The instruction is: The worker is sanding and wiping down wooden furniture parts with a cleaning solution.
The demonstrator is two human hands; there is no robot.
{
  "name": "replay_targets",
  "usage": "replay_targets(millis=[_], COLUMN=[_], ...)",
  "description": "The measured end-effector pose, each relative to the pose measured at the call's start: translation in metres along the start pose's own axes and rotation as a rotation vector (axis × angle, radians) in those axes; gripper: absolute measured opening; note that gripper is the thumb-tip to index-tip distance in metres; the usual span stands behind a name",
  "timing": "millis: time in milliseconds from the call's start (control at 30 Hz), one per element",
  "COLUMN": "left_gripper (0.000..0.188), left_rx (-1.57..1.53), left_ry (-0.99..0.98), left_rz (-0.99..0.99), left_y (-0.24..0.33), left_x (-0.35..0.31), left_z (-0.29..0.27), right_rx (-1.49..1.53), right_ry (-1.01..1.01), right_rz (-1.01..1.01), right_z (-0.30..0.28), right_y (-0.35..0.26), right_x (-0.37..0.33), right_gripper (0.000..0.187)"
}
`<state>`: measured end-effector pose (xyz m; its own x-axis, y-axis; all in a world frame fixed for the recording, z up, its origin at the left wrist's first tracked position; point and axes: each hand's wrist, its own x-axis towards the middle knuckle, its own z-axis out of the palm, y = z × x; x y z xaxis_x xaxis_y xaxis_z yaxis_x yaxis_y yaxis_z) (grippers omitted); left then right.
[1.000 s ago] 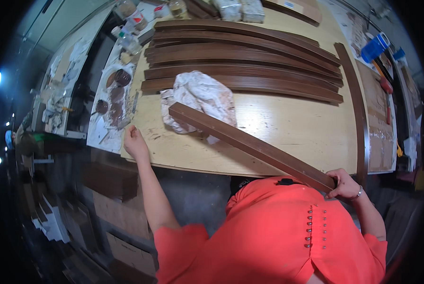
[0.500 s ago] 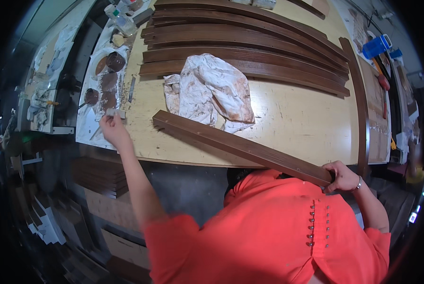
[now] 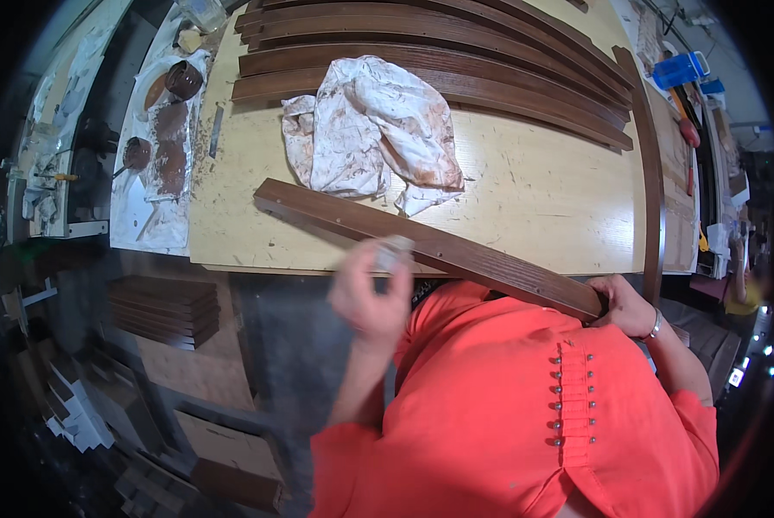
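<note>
A dark brown wooden bar (image 3: 421, 246) slants over the table's front edge, its far end resting on the tabletop to the left and its near end by my body. My right hand (image 3: 626, 308) is closed round the near end. Just in front of the bar's middle, my left hand (image 3: 371, 292) pinches a small pale grey pad (image 3: 394, 250); motion blurs it, and I cannot tell whether the pad touches the wood. Behind the bar lies a crumpled white cloth (image 3: 378, 129) with brown stains.
Several brown wooden bars (image 3: 430, 82) lie side by side across the back of the yellow table (image 3: 525, 207). Another bar (image 3: 649, 164) runs along the right edge. Brown-stained cups (image 3: 184, 79) stand on a smeared white sheet at left. Below sits a stack of brown boards (image 3: 162, 311).
My left hand has come from the stained sheet on the left to the middle of the bar, carrying the pale pad. My right hand keeps its grip on the bar. The view has shifted slightly.
</note>
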<state>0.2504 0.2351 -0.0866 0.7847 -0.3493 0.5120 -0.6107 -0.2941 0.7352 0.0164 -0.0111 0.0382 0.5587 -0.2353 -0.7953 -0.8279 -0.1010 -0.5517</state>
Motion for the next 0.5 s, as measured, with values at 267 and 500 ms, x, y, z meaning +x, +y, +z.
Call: replay_targets(millis=[267, 500], left_gripper=[0.032, 0.017], left_rx=[-0.102, -0.007], left_ry=[-0.003, 0.211], left_rz=[0.029, -0.309], left_y=[0.016, -0.083], left_x=[-0.002, 0.023], left_z=[-0.002, -0.015], right_rx=[-0.036, -0.095], right_ry=[0.015, 0.059], right_rz=[-0.017, -0.031], right_z=[0.002, 0.002], right_y=[-0.001, 0.006], right_x=[0.000, 0.001], right_gripper=[0.032, 0.030])
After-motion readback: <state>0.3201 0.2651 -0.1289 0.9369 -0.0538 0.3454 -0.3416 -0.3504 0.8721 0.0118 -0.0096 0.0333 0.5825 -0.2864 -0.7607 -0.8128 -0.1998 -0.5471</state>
